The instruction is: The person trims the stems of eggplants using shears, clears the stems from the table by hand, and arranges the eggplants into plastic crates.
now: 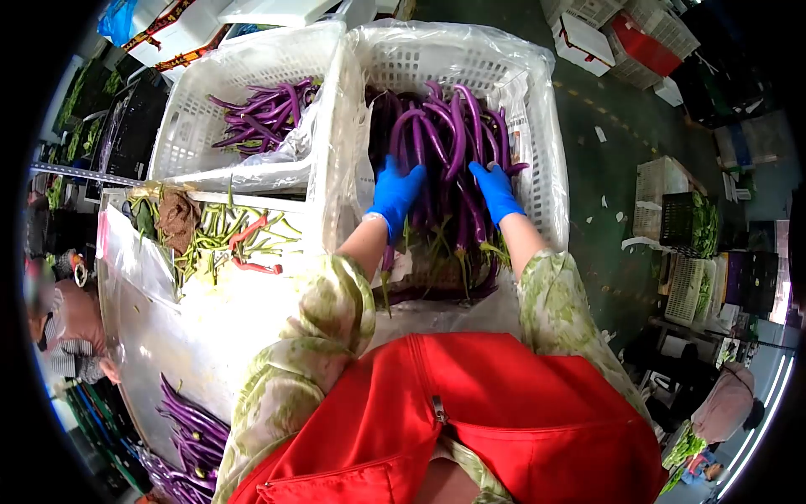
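Note:
Long purple eggplants (pixel 454 139) fill a white plastic crate (pixel 554 151) lined with clear film and newspaper. My left hand (pixel 395 197), in a blue glove, grips the left side of a bunch of them, thumb toward the middle. On the bunch's right side, my gloved right hand (pixel 499 193) grips too, its fingertips partly hidden among the eggplants. The bunch drapes between both hands, green stem ends pointing toward me.
Left of it, another white crate (pixel 180 139) holds more eggplants. Trimmed green stems, a brown cloth (pixel 178 217) and red-handled shears (pixel 255 267) lie on the table. More eggplants (pixel 197 433) lie at its near left. Other people (pixel 71 323) are at both sides.

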`<act>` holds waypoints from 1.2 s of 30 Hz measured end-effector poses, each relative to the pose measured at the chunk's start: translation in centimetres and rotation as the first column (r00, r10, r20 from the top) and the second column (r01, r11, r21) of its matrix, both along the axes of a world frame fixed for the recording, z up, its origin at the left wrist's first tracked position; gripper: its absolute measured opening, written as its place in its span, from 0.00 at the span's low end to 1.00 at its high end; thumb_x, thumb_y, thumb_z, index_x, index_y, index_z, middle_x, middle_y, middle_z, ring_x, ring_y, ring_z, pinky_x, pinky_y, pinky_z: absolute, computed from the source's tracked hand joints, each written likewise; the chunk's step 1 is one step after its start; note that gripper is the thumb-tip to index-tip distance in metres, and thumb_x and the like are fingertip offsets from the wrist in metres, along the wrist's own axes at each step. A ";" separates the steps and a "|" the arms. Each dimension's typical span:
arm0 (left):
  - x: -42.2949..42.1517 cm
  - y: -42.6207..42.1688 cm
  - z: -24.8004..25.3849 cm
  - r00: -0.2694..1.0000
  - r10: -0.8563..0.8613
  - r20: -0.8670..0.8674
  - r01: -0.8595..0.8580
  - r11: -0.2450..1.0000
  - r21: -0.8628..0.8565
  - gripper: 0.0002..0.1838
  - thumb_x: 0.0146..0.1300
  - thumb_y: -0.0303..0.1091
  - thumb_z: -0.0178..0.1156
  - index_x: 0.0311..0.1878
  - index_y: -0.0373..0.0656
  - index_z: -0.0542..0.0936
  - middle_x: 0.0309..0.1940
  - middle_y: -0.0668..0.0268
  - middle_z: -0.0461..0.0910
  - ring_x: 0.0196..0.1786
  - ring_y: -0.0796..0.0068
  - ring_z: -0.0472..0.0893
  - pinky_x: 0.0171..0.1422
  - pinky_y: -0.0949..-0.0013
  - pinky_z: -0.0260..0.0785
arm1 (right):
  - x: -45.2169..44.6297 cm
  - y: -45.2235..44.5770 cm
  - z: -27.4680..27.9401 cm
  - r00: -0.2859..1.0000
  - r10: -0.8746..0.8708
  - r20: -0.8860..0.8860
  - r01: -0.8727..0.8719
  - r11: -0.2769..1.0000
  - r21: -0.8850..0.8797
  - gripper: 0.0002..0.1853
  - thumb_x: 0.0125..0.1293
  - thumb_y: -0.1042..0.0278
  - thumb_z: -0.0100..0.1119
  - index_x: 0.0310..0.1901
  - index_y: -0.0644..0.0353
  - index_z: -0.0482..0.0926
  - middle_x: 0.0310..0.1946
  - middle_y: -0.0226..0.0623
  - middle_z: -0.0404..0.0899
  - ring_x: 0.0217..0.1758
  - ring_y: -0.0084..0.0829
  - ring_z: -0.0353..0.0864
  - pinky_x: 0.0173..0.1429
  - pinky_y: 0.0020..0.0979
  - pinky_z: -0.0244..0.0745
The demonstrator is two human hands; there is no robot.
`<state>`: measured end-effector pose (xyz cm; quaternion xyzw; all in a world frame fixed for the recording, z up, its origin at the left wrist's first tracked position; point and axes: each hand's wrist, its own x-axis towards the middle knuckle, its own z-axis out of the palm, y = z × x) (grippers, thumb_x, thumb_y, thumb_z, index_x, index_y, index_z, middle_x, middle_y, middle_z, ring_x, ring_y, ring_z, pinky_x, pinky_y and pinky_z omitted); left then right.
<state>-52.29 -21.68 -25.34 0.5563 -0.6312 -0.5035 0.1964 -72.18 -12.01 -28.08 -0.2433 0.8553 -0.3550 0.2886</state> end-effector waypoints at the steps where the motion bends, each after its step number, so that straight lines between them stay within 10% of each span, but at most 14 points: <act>1: 0.4 0.0 -0.9 0.993 0.080 -0.084 -0.073 0.994 0.083 0.49 0.52 0.50 0.65 0.71 0.37 0.53 0.62 0.42 0.66 0.64 0.47 0.68 0.68 0.60 0.59 | -0.2 -0.7 0.4 0.997 0.068 0.022 -0.070 0.994 0.082 0.48 0.54 0.40 0.60 0.67 0.70 0.56 0.63 0.60 0.62 0.68 0.50 0.63 0.69 0.38 0.60; 12: -0.5 -0.9 -0.9 0.977 0.150 0.153 -0.139 0.987 -0.083 0.55 0.47 0.54 0.69 0.70 0.34 0.51 0.66 0.43 0.60 0.68 0.51 0.63 0.70 0.62 0.56 | -0.2 -3.8 1.9 0.926 -0.062 0.374 0.053 0.998 0.033 0.60 0.47 0.31 0.64 0.69 0.71 0.49 0.68 0.54 0.57 0.72 0.42 0.56 0.71 0.37 0.53; 15: -0.5 -2.4 2.2 0.990 0.137 -0.017 -0.123 0.933 0.339 0.48 0.51 0.53 0.68 0.66 0.31 0.60 0.62 0.48 0.67 0.63 0.56 0.69 0.66 0.63 0.61 | -1.6 -2.7 -0.5 0.937 0.006 0.349 -0.039 0.996 0.086 0.60 0.48 0.28 0.61 0.67 0.74 0.52 0.68 0.54 0.57 0.72 0.43 0.56 0.72 0.36 0.52; 21: -0.9 -3.8 -3.6 0.989 0.140 -0.047 -0.129 0.974 0.184 0.43 0.52 0.55 0.68 0.63 0.34 0.67 0.56 0.53 0.73 0.57 0.60 0.73 0.63 0.64 0.64 | -1.4 -3.6 -2.3 0.955 0.018 0.297 -0.054 0.992 0.116 0.55 0.53 0.27 0.54 0.68 0.68 0.55 0.68 0.49 0.58 0.72 0.40 0.55 0.73 0.35 0.49; 24: 0.1 -5.1 -3.0 0.906 0.261 -0.333 0.031 0.744 0.667 0.47 0.47 0.63 0.66 0.60 0.30 0.70 0.56 0.49 0.74 0.61 0.59 0.72 0.63 0.63 0.63 | -3.3 -3.2 -1.8 0.842 0.076 0.535 -0.093 0.996 0.005 0.50 0.58 0.25 0.46 0.69 0.62 0.56 0.70 0.43 0.57 0.72 0.36 0.54 0.73 0.34 0.47; 28: -0.6 -4.9 -2.0 0.999 0.033 -0.013 -0.022 0.867 0.499 0.48 0.46 0.67 0.64 0.56 0.29 0.74 0.55 0.49 0.75 0.59 0.59 0.74 0.62 0.63 0.65 | -2.4 -2.2 0.8 0.796 0.130 0.592 -0.127 0.991 -0.047 0.45 0.61 0.28 0.44 0.71 0.54 0.55 0.71 0.39 0.54 0.73 0.32 0.51 0.74 0.32 0.45; 32: -0.4 -4.9 -0.4 0.991 -0.123 0.055 0.099 0.942 0.320 0.50 0.45 0.69 0.64 0.56 0.28 0.73 0.56 0.48 0.74 0.60 0.57 0.73 0.62 0.63 0.64 | -1.7 -3.7 1.2 0.783 0.063 0.618 -0.088 0.996 0.010 0.30 0.74 0.50 0.32 0.72 0.56 0.51 0.71 0.31 0.54 0.73 0.32 0.52 0.76 0.31 0.40; 33: -0.8 -4.9 -1.1 0.991 -0.114 0.074 0.089 0.955 0.282 0.44 0.50 0.63 0.65 0.60 0.34 0.72 0.56 0.56 0.75 0.56 0.64 0.75 0.61 0.67 0.65 | -2.3 -4.0 -1.2 0.621 0.036 0.783 0.080 0.991 -0.109 0.32 0.73 0.46 0.33 0.71 0.57 0.52 0.71 0.32 0.55 0.72 0.32 0.53 0.75 0.32 0.43; 34: -0.6 -5.3 -2.6 0.997 -0.065 -0.049 0.078 0.932 0.353 0.43 0.51 0.62 0.65 0.59 0.34 0.72 0.55 0.56 0.76 0.56 0.65 0.75 0.61 0.67 0.65 | -2.8 -4.2 -3.5 0.411 0.041 0.911 0.263 0.951 -0.162 0.35 0.71 0.41 0.34 0.71 0.57 0.53 0.70 0.34 0.56 0.72 0.32 0.53 0.75 0.33 0.46; 36: -0.6 -5.8 -5.3 0.956 0.057 -0.288 0.096 0.867 0.489 0.39 0.53 0.60 0.65 0.59 0.36 0.73 0.55 0.58 0.77 0.55 0.68 0.76 0.61 0.67 0.65 | -4.5 -4.3 -5.6 0.542 0.093 0.835 0.028 0.991 -0.129 0.38 0.69 0.37 0.36 0.71 0.57 0.53 0.70 0.35 0.56 0.72 0.30 0.53 0.74 0.33 0.47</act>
